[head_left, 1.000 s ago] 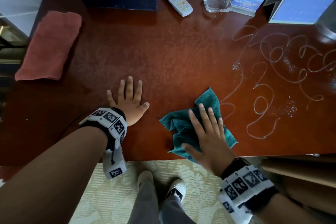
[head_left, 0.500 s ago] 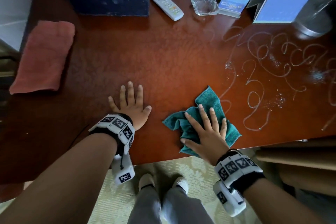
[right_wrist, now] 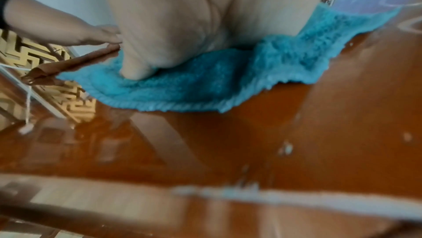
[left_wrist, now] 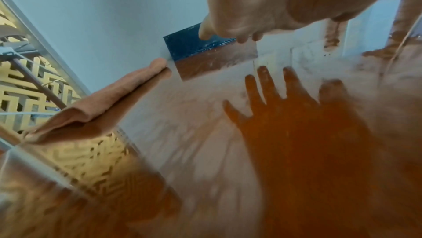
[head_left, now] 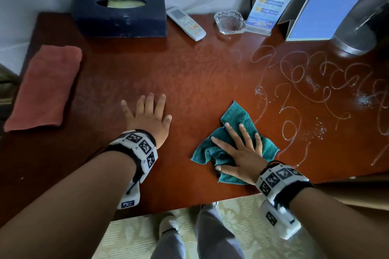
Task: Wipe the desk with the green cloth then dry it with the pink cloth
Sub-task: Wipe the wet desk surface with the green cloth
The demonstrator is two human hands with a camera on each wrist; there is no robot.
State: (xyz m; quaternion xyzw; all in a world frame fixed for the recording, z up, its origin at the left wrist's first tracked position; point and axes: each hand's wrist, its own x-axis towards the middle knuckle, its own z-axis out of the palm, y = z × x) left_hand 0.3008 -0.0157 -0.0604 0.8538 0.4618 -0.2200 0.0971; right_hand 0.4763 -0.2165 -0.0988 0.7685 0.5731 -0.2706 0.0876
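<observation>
The green cloth [head_left: 239, 114] lies crumpled near the front edge of the red-brown desk [head_left: 189, 73]. My right hand [head_left: 239, 149] presses flat on it with fingers spread. In the right wrist view the palm [right_wrist: 182, 16] bears down on the cloth [right_wrist: 205, 86]. White squiggly streaks [head_left: 305, 90] cover the desk just right of the cloth. My left hand [head_left: 147, 113] rests flat and empty on the bare wood to the cloth's left. The folded pink cloth [head_left: 44, 88] lies at the desk's left end, also seen as a folded pink strip [left_wrist: 102, 104].
Along the back wall stand a dark blue tissue box [head_left: 120, 12], a white remote [head_left: 186, 24], a glass ashtray [head_left: 230, 22], a blue sign card [head_left: 271, 2] and a metal object [head_left: 357, 31]. My feet [head_left: 168, 225] stand on pale carpet below the front edge.
The view has tilted up toward the wall. My right hand has spread its fingers wider on the green cloth, which stays about where it was. The left hand has stayed flat in place.
</observation>
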